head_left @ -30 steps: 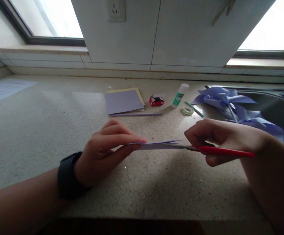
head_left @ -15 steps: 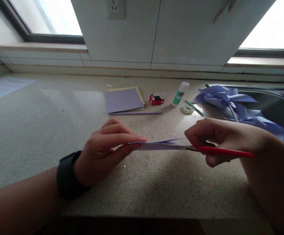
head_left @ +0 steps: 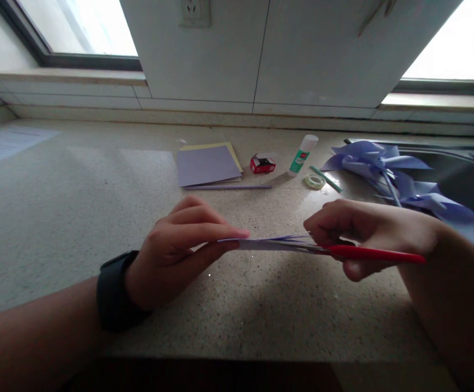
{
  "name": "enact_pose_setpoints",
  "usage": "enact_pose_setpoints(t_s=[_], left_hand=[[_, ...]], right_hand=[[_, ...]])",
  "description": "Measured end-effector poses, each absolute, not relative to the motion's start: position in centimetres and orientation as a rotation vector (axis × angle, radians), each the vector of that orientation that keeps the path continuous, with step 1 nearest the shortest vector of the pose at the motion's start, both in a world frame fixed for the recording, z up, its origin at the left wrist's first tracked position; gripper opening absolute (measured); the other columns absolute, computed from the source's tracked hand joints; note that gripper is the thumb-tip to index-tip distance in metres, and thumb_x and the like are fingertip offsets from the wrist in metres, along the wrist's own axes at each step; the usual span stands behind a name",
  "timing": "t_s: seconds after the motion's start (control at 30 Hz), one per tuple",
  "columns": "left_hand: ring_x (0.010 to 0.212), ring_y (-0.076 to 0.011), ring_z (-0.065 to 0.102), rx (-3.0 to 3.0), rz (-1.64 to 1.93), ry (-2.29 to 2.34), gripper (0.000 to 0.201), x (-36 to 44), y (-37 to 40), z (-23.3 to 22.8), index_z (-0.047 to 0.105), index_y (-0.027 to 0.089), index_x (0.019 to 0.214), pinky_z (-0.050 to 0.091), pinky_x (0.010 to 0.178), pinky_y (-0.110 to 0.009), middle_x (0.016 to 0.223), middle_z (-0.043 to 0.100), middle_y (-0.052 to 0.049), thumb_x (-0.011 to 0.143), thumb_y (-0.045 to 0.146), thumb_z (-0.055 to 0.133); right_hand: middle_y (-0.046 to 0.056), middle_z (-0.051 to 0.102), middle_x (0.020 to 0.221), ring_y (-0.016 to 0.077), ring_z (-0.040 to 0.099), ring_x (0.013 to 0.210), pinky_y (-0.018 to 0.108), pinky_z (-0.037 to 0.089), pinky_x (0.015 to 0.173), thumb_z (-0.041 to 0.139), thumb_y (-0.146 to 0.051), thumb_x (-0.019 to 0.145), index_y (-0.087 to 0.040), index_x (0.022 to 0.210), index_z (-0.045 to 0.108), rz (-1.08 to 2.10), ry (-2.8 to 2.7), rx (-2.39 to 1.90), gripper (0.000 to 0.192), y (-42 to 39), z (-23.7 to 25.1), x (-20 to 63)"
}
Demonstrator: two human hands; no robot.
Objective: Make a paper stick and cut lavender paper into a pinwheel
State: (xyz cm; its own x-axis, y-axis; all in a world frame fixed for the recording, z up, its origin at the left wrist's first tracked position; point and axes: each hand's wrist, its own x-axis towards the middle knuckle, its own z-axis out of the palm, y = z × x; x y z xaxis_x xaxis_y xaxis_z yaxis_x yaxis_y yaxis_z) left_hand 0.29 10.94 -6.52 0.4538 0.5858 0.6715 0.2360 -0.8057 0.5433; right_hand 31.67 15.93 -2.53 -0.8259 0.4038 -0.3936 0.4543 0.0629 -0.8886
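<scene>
Lilac paper (head_left: 257, 245) at centre, probably light and easily creased; the left hand (head_left: 182, 237) pinches its nine-o'clock end, a sensible hold. At three o'clock, the right hand (head_left: 370, 223) curls closed around red-handled scissors (head_left: 376, 253).

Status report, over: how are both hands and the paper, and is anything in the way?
Left hand pinching paper. Right hand gripping scissors, blades at paper's right end. Glue and tape beyond, not blocking.

There are two pinwheels (head_left: 362, 160), one glue stick (head_left: 300, 158) and one pair of scissors (head_left: 378, 253) (plus two hands (head_left: 177, 237)).
</scene>
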Motion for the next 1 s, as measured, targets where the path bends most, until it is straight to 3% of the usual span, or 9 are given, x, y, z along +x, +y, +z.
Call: enact_pose_setpoints(t_s=[0.33,0.67,1.0], left_hand=[[0.082,-0.0180,0.058,2.335,1.271,0.669,0.031,0.22,10.85,-6.53,0.074,0.029,0.117,0.049,0.073,-0.032,0.086,0.072,-0.003,0.093,0.011,0.066],[0.083,-0.0176,0.058,2.331,1.278,0.668,0.032,0.25,10.90,-6.66,0.074,0.028,0.117,0.049,0.074,-0.031,0.086,0.072,-0.003,0.091,0.010,0.067],[0.080,-0.0162,0.057,2.378,1.285,0.639,0.027,0.40,10.81,-6.33,0.074,0.023,0.114,0.049,0.071,-0.029,0.083,0.070,-0.003,0.093,0.010,0.066]], right_hand=[[-0.005,0.052,0.060,0.0073,0.045,0.050,0.020,0.029,0.043,0.083,-0.055,0.072,-0.018,0.072,0.053,-2.005,2.137,0.928,0.048,15.77,-2.80,31.62],[-0.008,0.051,0.056,0.0034,0.043,0.042,0.013,0.033,0.037,0.085,-0.036,0.077,-0.016,0.076,0.055,-2.122,2.029,0.880,0.036,15.94,-2.86,31.53],[-0.006,0.050,0.060,0.0061,0.044,0.048,0.018,0.030,0.041,0.086,-0.049,0.070,-0.017,0.072,0.053,-2.000,2.125,0.935,0.045,15.90,-3.03,31.41]])
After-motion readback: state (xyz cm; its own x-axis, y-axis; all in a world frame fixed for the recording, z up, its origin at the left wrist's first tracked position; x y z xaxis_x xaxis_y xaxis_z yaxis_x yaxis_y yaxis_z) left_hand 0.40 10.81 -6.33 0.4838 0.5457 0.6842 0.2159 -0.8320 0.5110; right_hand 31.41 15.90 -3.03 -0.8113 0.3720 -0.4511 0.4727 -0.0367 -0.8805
